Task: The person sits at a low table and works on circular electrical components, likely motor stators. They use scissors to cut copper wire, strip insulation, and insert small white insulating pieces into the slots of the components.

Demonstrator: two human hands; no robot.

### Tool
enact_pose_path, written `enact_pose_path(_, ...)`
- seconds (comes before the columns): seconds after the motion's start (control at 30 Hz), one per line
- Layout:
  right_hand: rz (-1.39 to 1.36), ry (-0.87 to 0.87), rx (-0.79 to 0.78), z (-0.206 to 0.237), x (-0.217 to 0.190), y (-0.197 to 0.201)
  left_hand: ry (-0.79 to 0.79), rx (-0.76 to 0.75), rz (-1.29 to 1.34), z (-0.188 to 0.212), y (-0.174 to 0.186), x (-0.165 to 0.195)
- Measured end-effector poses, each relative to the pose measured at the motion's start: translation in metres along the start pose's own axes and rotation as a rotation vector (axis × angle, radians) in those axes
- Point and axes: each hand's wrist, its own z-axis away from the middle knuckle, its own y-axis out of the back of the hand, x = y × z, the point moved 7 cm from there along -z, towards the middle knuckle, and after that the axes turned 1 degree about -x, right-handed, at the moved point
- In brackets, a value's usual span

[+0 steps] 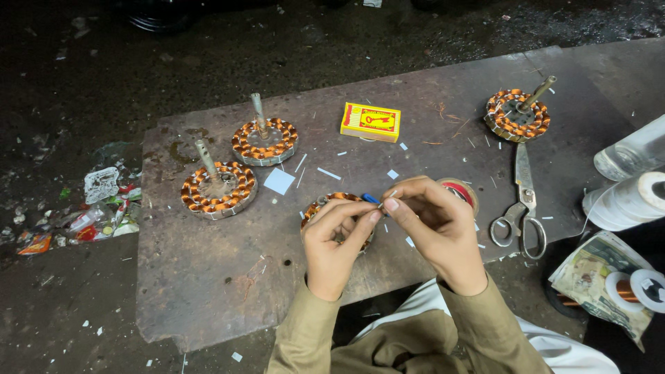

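Pinched together at lower centre: left hand (336, 242) and right hand (433, 225), closed on a small blue sleeve (370, 199) over a copper-wound stator (325, 206) (mid-work, apparently). Three wound stators (264, 142) above; scissors (521, 201) right.

Beyond the hands: yellow matchbox (370, 122), three wound stators (264, 140); to their right, scissors (523, 204), white thread spools (627, 201).

Both arms reach forward in tan sleeves. The left hand (337, 239) and right hand (433, 221) meet, fingertips pinched together in a tight grip.
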Motion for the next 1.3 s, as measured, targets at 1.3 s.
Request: enact_pose_path(1.3, 0.243, 0.032, 0.026, -0.001, 0.015, -0.005, 0.234, 0.013, 0.225, 0.012, -0.003, -0.032)
